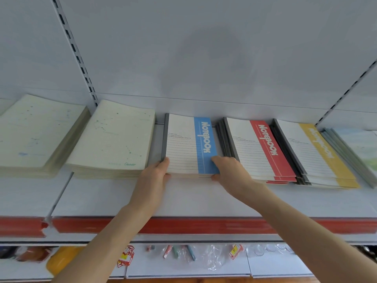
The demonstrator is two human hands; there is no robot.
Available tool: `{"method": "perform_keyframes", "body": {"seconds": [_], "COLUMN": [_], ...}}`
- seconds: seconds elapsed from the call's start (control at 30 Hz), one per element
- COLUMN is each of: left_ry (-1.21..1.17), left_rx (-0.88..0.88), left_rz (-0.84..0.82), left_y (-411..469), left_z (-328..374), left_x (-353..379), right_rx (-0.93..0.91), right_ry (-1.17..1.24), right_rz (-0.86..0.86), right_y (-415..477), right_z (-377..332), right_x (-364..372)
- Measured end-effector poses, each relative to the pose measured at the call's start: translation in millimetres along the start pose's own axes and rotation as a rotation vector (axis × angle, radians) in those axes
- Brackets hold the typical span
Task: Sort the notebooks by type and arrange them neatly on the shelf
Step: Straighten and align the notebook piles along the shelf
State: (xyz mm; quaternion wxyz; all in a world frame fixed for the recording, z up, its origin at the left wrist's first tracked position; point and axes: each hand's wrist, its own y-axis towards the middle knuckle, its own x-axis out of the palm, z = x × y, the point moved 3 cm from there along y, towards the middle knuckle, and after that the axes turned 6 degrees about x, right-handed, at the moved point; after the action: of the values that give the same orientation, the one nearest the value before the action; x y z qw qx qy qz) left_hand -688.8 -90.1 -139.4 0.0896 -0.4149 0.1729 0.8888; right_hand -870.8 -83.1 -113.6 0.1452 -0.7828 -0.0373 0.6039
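Observation:
A stack of blue-striped notebooks point(183, 148) lies flat on the white shelf point(122, 199), in the middle. My left hand point(155, 176) grips the stack's near left corner, thumb on the top cover. My right hand point(230, 170) grips its near right corner, thumb on the blue stripe. To the right lie a red-striped stack point(259, 150) and a yellow-striped stack point(314, 154). To the left sit two cream constellation-print stacks point(114, 139) point(34, 135).
At the far right edge rests a stack with a landscape cover point(361, 150). A red price rail point(183, 225) runs along the shelf's front. On the shelf below hang packaged pens point(181, 254) and price tags point(126, 256). Slotted uprights point(79, 58) flank the back panel.

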Motion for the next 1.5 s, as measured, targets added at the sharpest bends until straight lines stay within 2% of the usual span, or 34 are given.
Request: {"method": "perform_keyframes", "body": {"seconds": [0.3,0.43,0.57,0.7,0.87,0.93,1.03,1.27,1.5], "left_ry": [0.019,0.024,0.101,0.129,0.091,0.105,0.169,0.097,0.067], "left_rx": [0.011,-0.028,-0.030,-0.004,-0.012,0.002,-0.069,-0.266,-0.278], "left_rz": [-0.021,-0.039,-0.089,-0.116,-0.120,-0.079,-0.073,-0.085,-0.073], "left_y": [0,-3,0,3,8,21,52,93,94], "left_z": [-1,3,-2,-1,14,20,21,9,6], "left_x": [1,2,6,3,-5,-7,-4,3,7], "right_rx": [0.014,-0.044,-0.047,-0.051,-0.049,-0.031,-0.007,0.093,0.094], "right_ry": [0.159,0.136,0.079,0.127,0.191,0.222,0.270,0.450,0.331], "right_rz": [0.022,-0.046,-0.039,-0.015,-0.131,-0.074,0.039,0.026,0.081], "right_y": [-2,-2,0,-2,-1,4,20,67,78], "right_z": [2,3,4,4,5,1,-6,-11,-11], "right_x": [-2,-6,-3,-5,-13,-26,-39,-24,-15]}}
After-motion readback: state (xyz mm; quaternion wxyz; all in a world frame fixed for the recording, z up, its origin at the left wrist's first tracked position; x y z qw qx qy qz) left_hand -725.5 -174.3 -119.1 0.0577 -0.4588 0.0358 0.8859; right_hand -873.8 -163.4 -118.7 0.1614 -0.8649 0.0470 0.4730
